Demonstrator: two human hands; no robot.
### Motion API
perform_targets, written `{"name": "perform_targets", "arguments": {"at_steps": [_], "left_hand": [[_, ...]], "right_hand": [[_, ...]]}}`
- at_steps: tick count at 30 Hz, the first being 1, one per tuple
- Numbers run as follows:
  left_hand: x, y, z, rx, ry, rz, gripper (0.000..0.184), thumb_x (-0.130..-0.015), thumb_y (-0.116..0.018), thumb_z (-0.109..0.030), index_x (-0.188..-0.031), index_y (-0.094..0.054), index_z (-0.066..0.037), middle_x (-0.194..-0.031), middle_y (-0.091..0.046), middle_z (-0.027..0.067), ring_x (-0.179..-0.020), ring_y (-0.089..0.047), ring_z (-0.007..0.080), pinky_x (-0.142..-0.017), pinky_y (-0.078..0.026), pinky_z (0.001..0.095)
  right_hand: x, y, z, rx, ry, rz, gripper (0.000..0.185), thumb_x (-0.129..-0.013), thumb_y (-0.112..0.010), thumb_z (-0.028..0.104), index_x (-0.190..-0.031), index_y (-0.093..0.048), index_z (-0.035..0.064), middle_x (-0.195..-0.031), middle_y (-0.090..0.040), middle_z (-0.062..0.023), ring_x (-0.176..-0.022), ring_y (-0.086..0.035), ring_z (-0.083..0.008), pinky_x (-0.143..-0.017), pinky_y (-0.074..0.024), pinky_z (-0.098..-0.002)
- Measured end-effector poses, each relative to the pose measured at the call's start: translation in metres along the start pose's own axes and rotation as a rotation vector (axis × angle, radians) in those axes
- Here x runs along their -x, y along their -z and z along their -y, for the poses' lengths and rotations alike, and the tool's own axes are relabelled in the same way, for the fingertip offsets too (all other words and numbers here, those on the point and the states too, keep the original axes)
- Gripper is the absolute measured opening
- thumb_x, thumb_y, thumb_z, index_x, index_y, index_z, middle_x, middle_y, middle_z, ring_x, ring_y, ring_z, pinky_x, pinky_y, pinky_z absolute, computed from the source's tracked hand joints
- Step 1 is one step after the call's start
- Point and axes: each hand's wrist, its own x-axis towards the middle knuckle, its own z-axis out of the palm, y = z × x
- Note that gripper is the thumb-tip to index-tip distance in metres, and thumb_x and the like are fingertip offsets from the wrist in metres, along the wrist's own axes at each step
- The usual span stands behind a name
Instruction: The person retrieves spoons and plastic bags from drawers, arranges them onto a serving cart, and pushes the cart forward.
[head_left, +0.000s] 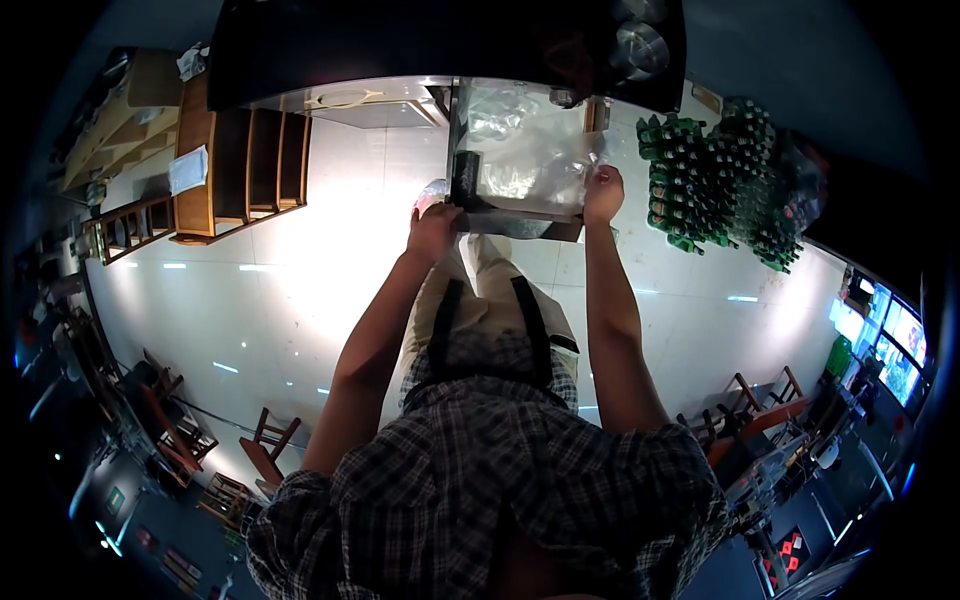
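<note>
An open drawer (500, 224) juts out toward me from beneath a dark counter. Inside it lie crumpled clear plastic bags (520, 165), with a dark block-like thing (466, 176) along the left wall. My left hand (435, 233) is closed on the drawer's front left corner. At the right side, my right hand (603, 195) is closed in a pinch at the edge of the clear plastic, its fingertips close to the drawer's right wall. The exact hold of the right fingertips is partly hidden.
The dark counter (400, 40) spans the top of the view, with glassware (640, 50) at its right end. Many green bottles (700, 180) stand on the floor to the right. A wooden shelf unit (240, 165) stands left. Wooden chairs (270, 450) are behind me.
</note>
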Motion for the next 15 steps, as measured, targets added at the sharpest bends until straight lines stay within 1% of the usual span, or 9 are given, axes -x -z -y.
{"name": "perform_targets", "arguments": {"at_steps": [2, 5, 6, 7, 8, 10, 12, 13, 15], "left_hand": [[-0.001, 0.002, -0.005, 0.038, -0.004, -0.069, 0.046, -0.079, -0.056, -0.011, -0.123, -0.047, -0.014, -0.124, -0.051, 0.0094, -0.118, -0.045, 0.0258, -0.099, -0.032, 0.0501], [-0.008, 0.013, -0.021, 0.186, -0.043, -0.261, 0.053, -0.079, -0.059, -0.012, -0.129, -0.041, -0.009, -0.124, -0.049, 0.0135, -0.118, -0.044, 0.0284, -0.101, -0.031, 0.0455], [-0.011, 0.021, -0.028, 0.295, -0.078, -0.382, 0.058, -0.079, -0.060, -0.014, -0.131, -0.038, -0.007, -0.124, -0.048, 0.0153, -0.118, -0.044, 0.0290, -0.102, -0.031, 0.0432], [-0.013, 0.028, -0.036, 0.296, -0.080, -0.380, 0.058, -0.079, -0.060, -0.014, -0.131, -0.038, -0.007, -0.124, -0.048, 0.0153, -0.118, -0.044, 0.0290, -0.102, -0.031, 0.0432], [-0.015, 0.038, -0.045, 0.416, -0.100, -0.425, 0.059, -0.078, -0.062, -0.013, -0.131, -0.038, -0.005, -0.124, -0.049, 0.0161, -0.117, -0.045, 0.0282, -0.100, -0.033, 0.0392], [-0.021, 0.042, -0.047, 0.537, -0.119, -0.468, 0.060, -0.078, -0.064, -0.013, -0.130, -0.037, -0.003, -0.124, -0.049, 0.0168, -0.117, -0.046, 0.0274, -0.098, -0.036, 0.0352], [-0.027, 0.040, -0.040, 0.845, -0.087, -0.234, 0.047, -0.082, -0.062, -0.016, -0.124, -0.045, 0.000, -0.117, -0.055, 0.0155, -0.111, -0.052, 0.0232, -0.093, -0.041, 0.0307], [-0.027, 0.044, -0.037, 0.862, -0.078, -0.176, 0.031, -0.087, -0.055, -0.013, -0.115, -0.054, 0.002, -0.109, -0.061, 0.0141, -0.100, -0.059, 0.0193, -0.088, -0.043, 0.0279], [-0.027, 0.039, -0.031, 0.922, -0.024, -0.247, 0.025, -0.089, -0.052, -0.010, -0.111, -0.056, 0.002, -0.107, -0.062, 0.0132, -0.096, -0.060, 0.0182, -0.085, -0.045, 0.0273]], "right_hand": [[0.004, 0.006, 0.005, -0.199, -0.094, -0.096, 0.017, -0.076, -0.057, 0.003, -0.093, -0.057, 0.0040, -0.078, -0.061, -0.0098, -0.072, -0.061, -0.0222, -0.066, -0.0480, -0.0313], [0.021, 0.010, 0.032, -0.399, -0.168, -0.020, 0.022, -0.077, -0.056, 0.002, -0.098, -0.052, 0.0035, -0.081, -0.058, -0.0075, -0.073, -0.059, -0.0172, -0.066, -0.0469, -0.0288], [0.031, 0.008, 0.040, -0.348, -0.067, 0.038, 0.027, -0.076, -0.056, -0.002, -0.102, -0.052, 0.0030, -0.083, -0.060, -0.0101, -0.073, -0.059, -0.0204, -0.068, -0.0483, -0.0316], [0.043, -0.005, 0.038, -0.476, -0.002, 0.135, 0.027, -0.079, -0.056, 0.000, -0.105, -0.053, 0.0029, -0.087, -0.061, -0.0107, -0.074, -0.060, -0.0204, -0.068, -0.0486, -0.0322], [0.055, 0.012, 0.070, -0.418, 0.021, 0.251, 0.029, -0.081, -0.056, 0.001, -0.109, -0.052, 0.0038, -0.091, -0.061, -0.0113, -0.076, -0.060, -0.0203, -0.069, -0.0488, -0.0320], [0.079, 0.002, 0.090, -0.433, 0.139, 0.268, 0.026, -0.081, -0.056, 0.004, -0.107, -0.055, 0.0053, -0.092, -0.061, -0.0120, -0.078, -0.061, -0.0219, -0.070, -0.0488, -0.0315], [0.092, 0.003, 0.106, -0.487, 0.172, 0.378, 0.027, -0.079, -0.058, 0.004, -0.105, -0.055, 0.0047, -0.092, -0.060, -0.0118, -0.078, -0.061, -0.0230, -0.070, -0.0485, -0.0321], [0.095, 0.004, 0.112, -0.538, 0.149, 0.438, 0.027, -0.078, -0.058, 0.004, -0.106, -0.055, 0.0046, -0.092, -0.060, -0.0121, -0.080, -0.061, -0.0233, -0.072, -0.0481, -0.0321], [0.095, 0.001, 0.110, -0.590, 0.126, 0.498, 0.028, -0.078, -0.058, 0.004, -0.106, -0.055, 0.0046, -0.093, -0.060, -0.0125, -0.083, -0.060, -0.0236, -0.074, -0.0477, -0.0321]]}}
